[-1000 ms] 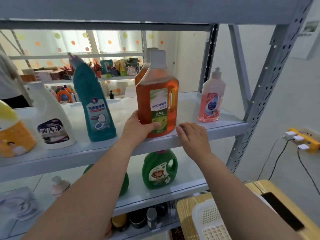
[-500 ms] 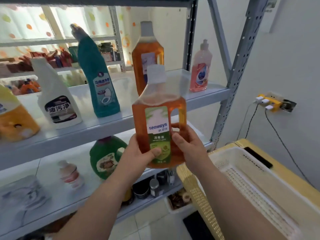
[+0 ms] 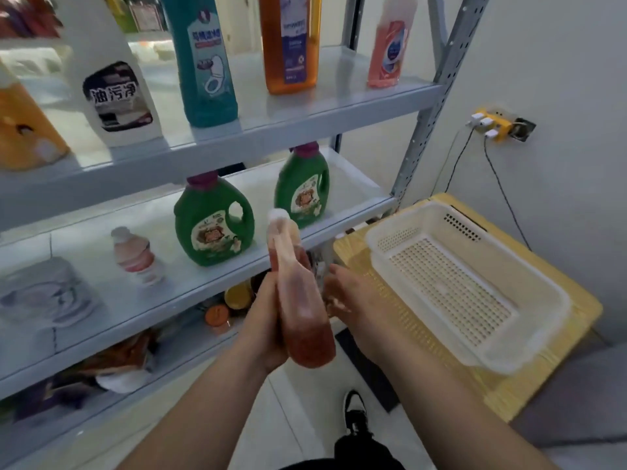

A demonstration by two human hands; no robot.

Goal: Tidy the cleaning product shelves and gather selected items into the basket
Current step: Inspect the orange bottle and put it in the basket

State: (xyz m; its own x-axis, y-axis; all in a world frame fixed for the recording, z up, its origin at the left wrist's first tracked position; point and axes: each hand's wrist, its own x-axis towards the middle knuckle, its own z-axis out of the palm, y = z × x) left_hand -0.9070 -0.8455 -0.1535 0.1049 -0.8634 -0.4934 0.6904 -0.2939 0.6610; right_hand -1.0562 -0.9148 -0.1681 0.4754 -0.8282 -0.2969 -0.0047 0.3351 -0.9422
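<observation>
My left hand (image 3: 264,320) grips an amber disinfectant bottle (image 3: 298,300) with a white cap, seen edge-on and blurred, held in front of the lower shelf. To the right of the bottle my right hand (image 3: 346,296) has its fingers spread; whether it touches the bottle I cannot tell. The white perforated basket (image 3: 529,347) sits empty on a yellow wooden stool (image 3: 576,317) to the right of both hands.
The upper shelf (image 3: 305,123) carries a white degreaser bottle (image 3: 115,96), a teal toilet cleaner (image 3: 207,62), a second amber bottle (image 3: 291,42) and a pink bottle (image 3: 390,45). Two green detergent jugs (image 3: 213,218) and a small pink bottle (image 3: 135,256) stand below. A power strip (image 3: 488,125) hangs on the wall.
The amber bottle came off the upper shelf and down to waist height, turning edge-on. My right hand let go of its side. The view dropped toward the basket.
</observation>
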